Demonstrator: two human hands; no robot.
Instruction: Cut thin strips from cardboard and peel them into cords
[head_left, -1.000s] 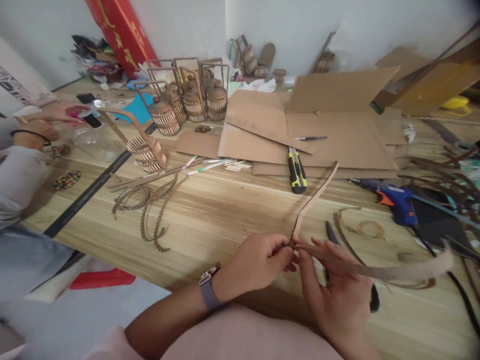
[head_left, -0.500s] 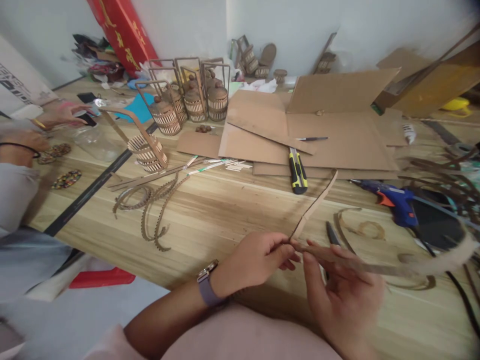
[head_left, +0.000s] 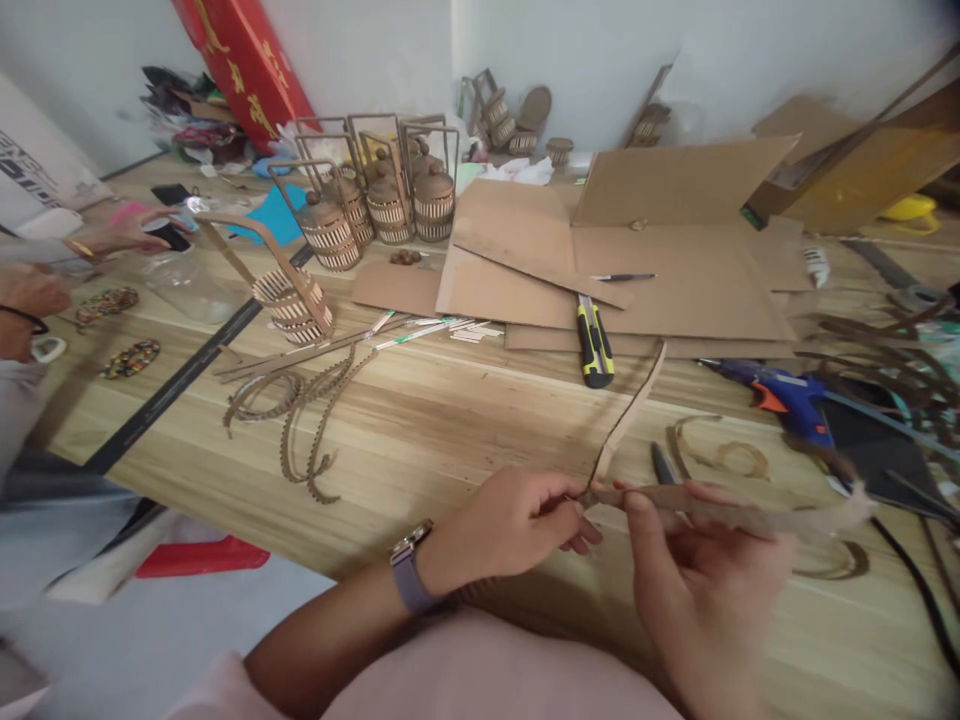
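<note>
A long, thin brown strip [head_left: 628, 412], perhaps cardboard, is bent at a sharp angle near my fingertips. At that bend my left hand [head_left: 510, 520] pinches it between thumb and fingers. My right hand [head_left: 709, 590] grips the other length just right of the bend, thumb on top and fingers beneath. From there the strip runs rightward to a blurred, ragged end. Beyond my hands lies a yellow-and-black utility knife [head_left: 595, 345]. Partly hidden behind the strip, a dark pointed tool [head_left: 663, 465] rests on the table.
Cardboard sheets [head_left: 675, 290] lie at the back, beside several small lidded bamboo baskets [head_left: 330, 235] with tall handles. A blue glue gun [head_left: 795, 400] and coiled strips [head_left: 720, 455] are on the right. Notched strips [head_left: 319, 430] curl at left. Another person's hand [head_left: 142, 232] is far left.
My right hand has slid a little to the right along the strip, and its free end has swung inward. At far left, the other person's nearer hand has drawn back.
</note>
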